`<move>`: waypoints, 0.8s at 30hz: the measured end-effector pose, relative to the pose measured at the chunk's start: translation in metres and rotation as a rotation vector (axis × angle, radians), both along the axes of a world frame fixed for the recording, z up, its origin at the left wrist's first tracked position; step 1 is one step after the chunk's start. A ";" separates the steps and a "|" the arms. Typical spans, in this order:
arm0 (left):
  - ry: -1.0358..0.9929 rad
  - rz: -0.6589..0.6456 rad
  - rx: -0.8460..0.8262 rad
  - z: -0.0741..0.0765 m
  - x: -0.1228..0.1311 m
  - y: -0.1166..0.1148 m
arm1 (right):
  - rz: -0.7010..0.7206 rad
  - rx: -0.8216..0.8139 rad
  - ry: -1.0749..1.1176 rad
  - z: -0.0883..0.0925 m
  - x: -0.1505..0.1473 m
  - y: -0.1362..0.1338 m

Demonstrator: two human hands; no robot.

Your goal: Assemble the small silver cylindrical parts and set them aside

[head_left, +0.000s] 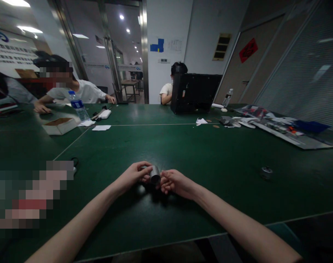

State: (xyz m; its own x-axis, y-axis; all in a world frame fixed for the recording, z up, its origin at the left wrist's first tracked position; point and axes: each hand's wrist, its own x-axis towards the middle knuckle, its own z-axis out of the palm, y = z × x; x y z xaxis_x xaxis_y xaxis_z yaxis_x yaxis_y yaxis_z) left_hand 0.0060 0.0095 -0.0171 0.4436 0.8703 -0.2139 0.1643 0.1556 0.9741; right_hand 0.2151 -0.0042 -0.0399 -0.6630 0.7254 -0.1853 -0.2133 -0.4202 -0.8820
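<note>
A short grey metal cylinder [155, 174], with a dark round end turned toward me, is held just above the green table. My left hand [140, 172] is closed around its left side, thumb and fingers gripping it. Close against the cylinder's right side, my right hand [171, 180] has its fingers curled and the thumb pressed to them. What these fingers hold, if anything, is too small or hidden to make out. Farther right on the table lies a small round metal part [266, 172], apart from both hands.
The green table [210, 153] carries an open box [59, 126], a water bottle [80, 106] and papers at the back left. A black case [196, 93] stands at the far side. A board with assorted small parts [289, 133] lies right. Other people sit across and to the left.
</note>
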 end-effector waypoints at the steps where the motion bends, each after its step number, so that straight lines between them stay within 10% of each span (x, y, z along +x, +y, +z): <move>1: -0.010 0.003 -0.026 0.000 0.000 0.000 | -0.003 -0.011 0.011 0.000 0.000 0.000; 24: -0.021 -0.080 0.152 0.009 -0.001 -0.005 | -0.014 0.235 -0.132 0.002 -0.001 -0.003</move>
